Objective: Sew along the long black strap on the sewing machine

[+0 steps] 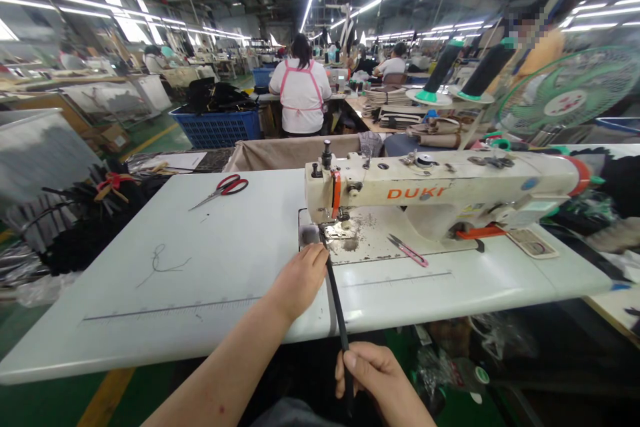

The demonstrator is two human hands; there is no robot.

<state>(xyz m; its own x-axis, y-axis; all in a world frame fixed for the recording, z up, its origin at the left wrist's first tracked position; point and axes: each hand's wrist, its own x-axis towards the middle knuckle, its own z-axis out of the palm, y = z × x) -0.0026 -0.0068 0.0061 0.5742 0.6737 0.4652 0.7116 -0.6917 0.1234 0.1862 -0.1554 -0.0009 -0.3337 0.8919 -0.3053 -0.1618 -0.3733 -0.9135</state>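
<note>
black strap (338, 303) runs lengthwise forward (slanting left), right hand (373, 372) pinching it, left hand (303, 280) touching, grip unclear.

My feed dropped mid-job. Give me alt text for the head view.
The left hand touches a narrow black strip beside the needle area of a sewing machine; the right hand grips it lower down, past the table's near edge. Red-handled scissors and pink snips lie nearby.
</note>
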